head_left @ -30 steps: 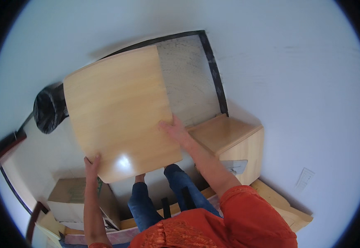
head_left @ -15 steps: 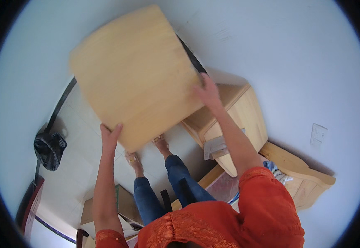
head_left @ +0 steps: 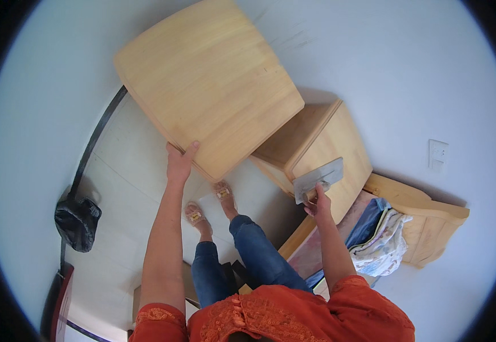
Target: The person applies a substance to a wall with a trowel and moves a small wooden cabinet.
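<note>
A broad pale wooden panel with a slightly bowed far edge stands tilted at the far side, near the wall. My left hand grips its near left edge, the thumb lying on the face and the fingers over the rim. To the right, my right hand is closed round the wooden handle of a plastering trowel. The trowel's grey metal blade is over the side of an open-fronted wooden cabinet. Whether the blade rests on the cabinet, I cannot tell. The panel hides part of the cabinet.
A bed with a wooden headboard stands at the right, folded cloths on it. A black-bagged bin stands by the left wall. A wall socket is at the right. A cardboard box lies near my legs.
My right hand has left the panel's right edge and come back to the trowel, taking its handle. The panel has shifted right, my left hand still on it.
</note>
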### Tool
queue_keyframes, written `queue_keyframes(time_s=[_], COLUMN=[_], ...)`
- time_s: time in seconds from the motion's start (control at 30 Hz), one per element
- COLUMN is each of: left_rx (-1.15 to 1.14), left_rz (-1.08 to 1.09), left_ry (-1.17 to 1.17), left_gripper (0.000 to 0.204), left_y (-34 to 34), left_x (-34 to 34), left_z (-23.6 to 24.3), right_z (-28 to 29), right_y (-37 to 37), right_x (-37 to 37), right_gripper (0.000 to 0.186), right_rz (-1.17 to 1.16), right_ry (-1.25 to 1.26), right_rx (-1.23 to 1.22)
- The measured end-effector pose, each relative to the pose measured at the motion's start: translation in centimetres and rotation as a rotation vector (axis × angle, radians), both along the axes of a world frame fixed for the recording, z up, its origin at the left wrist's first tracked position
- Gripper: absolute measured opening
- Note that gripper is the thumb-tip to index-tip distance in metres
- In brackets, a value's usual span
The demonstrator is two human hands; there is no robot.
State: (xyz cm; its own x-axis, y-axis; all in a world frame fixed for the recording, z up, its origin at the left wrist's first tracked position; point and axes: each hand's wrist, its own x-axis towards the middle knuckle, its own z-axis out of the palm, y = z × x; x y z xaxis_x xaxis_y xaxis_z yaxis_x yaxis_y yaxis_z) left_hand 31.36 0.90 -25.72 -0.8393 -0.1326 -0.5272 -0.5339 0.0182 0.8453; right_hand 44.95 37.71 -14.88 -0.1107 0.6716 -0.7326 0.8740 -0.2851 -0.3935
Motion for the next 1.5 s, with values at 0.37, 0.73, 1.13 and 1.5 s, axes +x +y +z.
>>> queue_keyframes(time_s=[0.37, 0.73, 1.13, 1.5], left_rx=[-0.085, -0.519, -0.832, -0.941], left_rz=[-0.018, -0.367, -1.158, -1.380], left_ry=[-0.298, -0.402, 0.195, 0.862], left_gripper=[0.070, 0.076, 0.035, 0.048], left_y=[-0.1, -0.8, -2.3, -1.6], left_x=[-0.8, -1.3, -2.7, -7.0], left_z=[4.2, 3.8, 34.0, 45.2], right_z=[-4.7, -4.3, -3.5, 1.7], right_y=[-0.8, -2.3, -2.1, -1.2], right_x=[0.6, 0.1, 0.2, -9.0], right_gripper=[0.028, 0.036, 0.026, 0.035], right_rz=[-0.193, -0.241, -0.236, 0.654], right_ry=[0.175, 0.390, 0.259, 0.429], right_rx=[0.022, 0.164, 0.063, 0.340])
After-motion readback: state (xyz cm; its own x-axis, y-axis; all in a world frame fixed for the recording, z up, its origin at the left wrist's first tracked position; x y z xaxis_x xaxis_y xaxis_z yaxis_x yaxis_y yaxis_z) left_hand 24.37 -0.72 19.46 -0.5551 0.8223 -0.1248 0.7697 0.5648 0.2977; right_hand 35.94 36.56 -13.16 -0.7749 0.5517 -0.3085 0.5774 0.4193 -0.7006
